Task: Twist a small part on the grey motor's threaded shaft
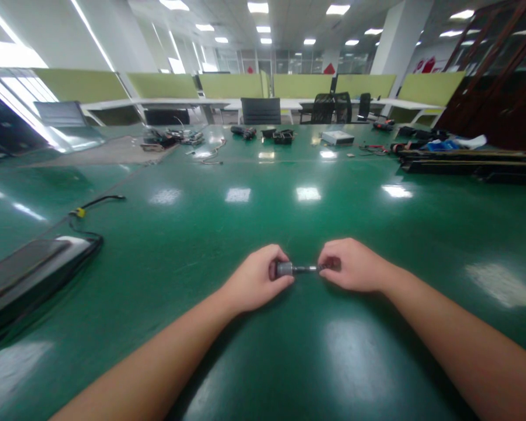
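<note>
cylinder point(284, 269) w/ thin metal shaft point(305, 269) at green table point(201, 228): l. hand point(258, 278) clamped round cyl., r. hand point(355, 264) fingertips pinched at shaft's far end. parts in line, apparently joined; prob. mid-job, remaining steps unclear.

Ceiling lights point(258, 7) glint off a green table point(193, 222) in an open office, where white desks point(291, 105) line yellow-green partitions point(232, 86), dark chairs point(260, 111) stand nearby and a white pillar point(397, 44) rises at right.
</note>
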Demonstrator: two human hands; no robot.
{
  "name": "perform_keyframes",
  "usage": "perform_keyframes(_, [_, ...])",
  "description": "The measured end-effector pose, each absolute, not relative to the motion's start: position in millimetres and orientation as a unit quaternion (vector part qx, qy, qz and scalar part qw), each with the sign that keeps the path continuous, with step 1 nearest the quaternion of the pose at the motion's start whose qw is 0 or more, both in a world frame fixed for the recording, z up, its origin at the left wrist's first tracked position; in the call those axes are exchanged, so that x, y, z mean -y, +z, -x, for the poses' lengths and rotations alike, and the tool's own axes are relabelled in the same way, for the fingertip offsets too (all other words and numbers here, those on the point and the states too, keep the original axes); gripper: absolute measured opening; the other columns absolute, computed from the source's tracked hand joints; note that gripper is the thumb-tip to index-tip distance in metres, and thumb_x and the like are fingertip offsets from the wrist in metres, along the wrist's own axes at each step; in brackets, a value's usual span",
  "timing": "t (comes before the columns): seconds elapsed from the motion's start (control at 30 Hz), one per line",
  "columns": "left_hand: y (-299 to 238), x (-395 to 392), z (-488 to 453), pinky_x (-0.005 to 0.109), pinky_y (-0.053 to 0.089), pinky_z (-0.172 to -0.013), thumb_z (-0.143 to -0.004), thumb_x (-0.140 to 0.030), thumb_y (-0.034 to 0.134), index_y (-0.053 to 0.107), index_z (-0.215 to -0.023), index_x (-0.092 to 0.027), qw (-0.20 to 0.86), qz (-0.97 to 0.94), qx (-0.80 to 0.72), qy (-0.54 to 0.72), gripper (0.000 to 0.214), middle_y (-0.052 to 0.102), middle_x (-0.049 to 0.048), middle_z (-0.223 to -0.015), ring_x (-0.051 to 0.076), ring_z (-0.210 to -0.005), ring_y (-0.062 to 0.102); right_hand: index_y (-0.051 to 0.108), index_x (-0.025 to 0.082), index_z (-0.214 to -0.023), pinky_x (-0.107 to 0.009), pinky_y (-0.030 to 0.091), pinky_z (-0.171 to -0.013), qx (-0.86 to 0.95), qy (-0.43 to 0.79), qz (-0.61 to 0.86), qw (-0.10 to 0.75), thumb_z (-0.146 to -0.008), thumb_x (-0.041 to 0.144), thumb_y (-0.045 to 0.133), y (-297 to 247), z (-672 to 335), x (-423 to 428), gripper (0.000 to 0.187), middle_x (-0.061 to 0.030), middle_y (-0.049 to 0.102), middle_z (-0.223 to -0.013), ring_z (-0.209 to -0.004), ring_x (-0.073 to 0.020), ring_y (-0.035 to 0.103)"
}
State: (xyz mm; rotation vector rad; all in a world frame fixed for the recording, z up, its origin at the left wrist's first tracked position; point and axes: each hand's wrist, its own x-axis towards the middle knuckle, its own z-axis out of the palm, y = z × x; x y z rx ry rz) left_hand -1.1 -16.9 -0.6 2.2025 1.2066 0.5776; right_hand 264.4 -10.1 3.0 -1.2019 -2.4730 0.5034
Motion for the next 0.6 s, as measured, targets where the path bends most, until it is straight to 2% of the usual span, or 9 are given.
perform_keyframes(0.27, [0.1, 16.0, -1.8, 0.026, 0.039, -0.059, -0.084, -0.036, 0.072, 0.063, -0.099, -0.020, 0.267, -0.833, -0.442, 0.200, 0.024, 0.059, -0.0021, -0.076, 0.016, -0.066, 0.054, 0.075, 0.020, -0.088, -0.026, 0.042, -0.065, 0.871, 0.203, 0.405, 0.191, -0.085, 0.025, 0.072, -1.4, -252.6, 11.9, 0.007, -0.0005, 0.067, -0.078, -0.070, -0.0131, 0.058])
perform_keyframes(0.47, [-0.9, 14.0, -5.6, 0.026, 0.039, -0.062, -0.085, -0.038, 0.073, 0.066, -0.100, -0.019, 0.251, -0.844, -0.424, 0.211, 0.025, 0.061, -0.0005, -0.081, 0.015, -0.070, 0.054, 0.075, 0.019, -0.099, -0.028, 0.045, -0.075, 0.884, 0.201, 0.351, 0.234, -0.086, 0.022, 0.071, -8.7, -240.2, 13.9, 0.014, -0.0036, 0.068, -0.090, -0.085, -0.0167, 0.060])
perform_keyframes(0.6, [-0.5, 13.7, -7.0, 0.026, 0.039, -0.063, -0.084, -0.040, 0.074, 0.068, -0.094, -0.019, 0.241, -0.853, -0.412, 0.209, 0.024, 0.061, -0.0002, -0.083, 0.015, -0.070, 0.053, 0.075, 0.019, -0.096, -0.029, 0.045, -0.077, 0.886, 0.197, 0.341, 0.245, -0.089, 0.022, 0.068, -10.6, -238.5, 13.8, 0.011, -0.0044, 0.068, -0.090, -0.088, -0.0175, 0.060])
